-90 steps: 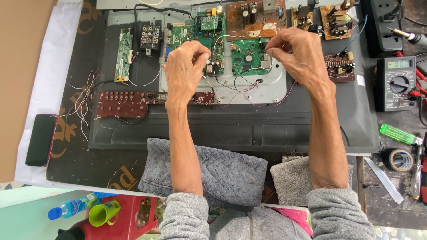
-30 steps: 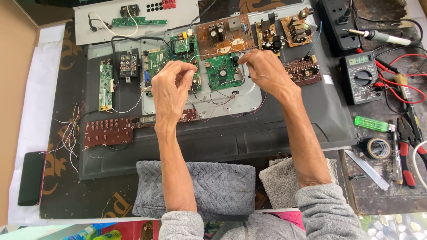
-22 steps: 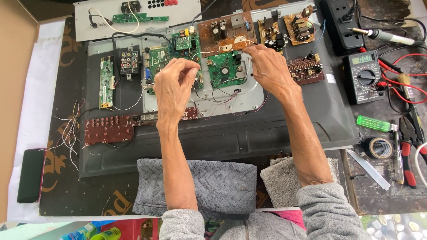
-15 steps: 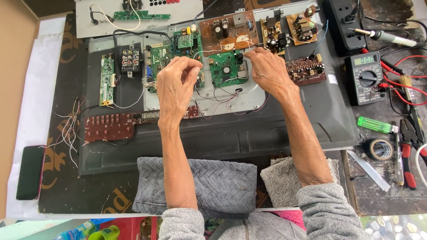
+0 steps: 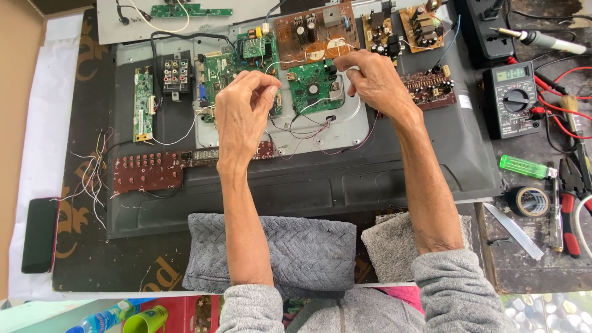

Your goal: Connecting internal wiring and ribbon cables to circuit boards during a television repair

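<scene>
Both hands are up over the opened back of a flat television panel [image 5: 370, 185], and they share 1 thin white wire [image 5: 280, 61]. The left hand [image 5: 243, 114] pinches its end between thumb and fingertips, just above the green main board [image 5: 225, 77]. The right hand [image 5: 373, 80] has its fingers curled together on the other end, beside the small green circuit board [image 5: 311, 86]. The wire arcs between them, over the metal plate [image 5: 320, 132]. A brown power board [image 5: 308, 34] sits just beyond. Off to the right, well apart, lie a multimeter [image 5: 515, 95], a green lighter [image 5: 524, 166] and a roll of black tape [image 5: 530, 200].
</scene>
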